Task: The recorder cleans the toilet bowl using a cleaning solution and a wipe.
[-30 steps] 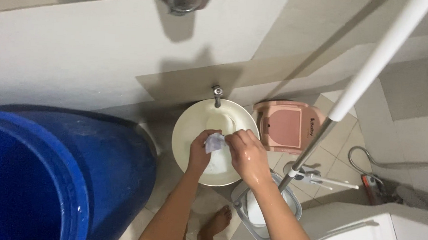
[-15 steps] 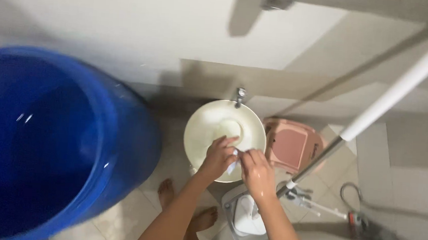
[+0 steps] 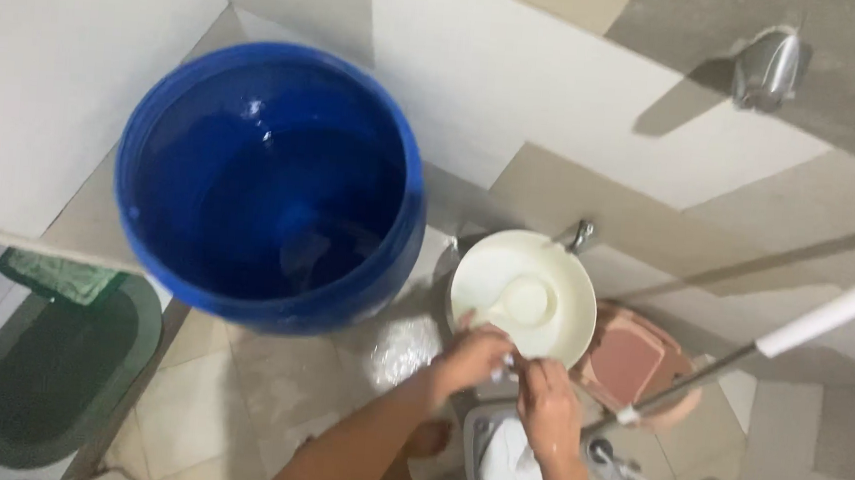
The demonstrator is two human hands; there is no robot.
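My left hand [image 3: 471,358] and my right hand [image 3: 548,407] meet over the near rim of a cream-coloured basin [image 3: 476,268] on the floor. Between their fingers sits a small white piece [image 3: 506,364], mostly hidden, so I cannot tell its kind. Both hands are closed around it and look wet. A small pale scoop [image 3: 527,299] lies inside the basin. A metal tap [image 3: 578,234] sticks out of the wall just behind the basin.
A large blue drum [image 3: 271,189] with water stands left of the basin. A pink plastic stool [image 3: 630,359] is at right, a mop handle [image 3: 823,316] leans across, a grey mop bucket [image 3: 502,466] sits below my hands. A green mat [image 3: 58,365] lies far left.
The view has swung left and tilted, bringing the whole blue drum and green mat into sight. My hands stay together on the small white piece at the basin's near rim.
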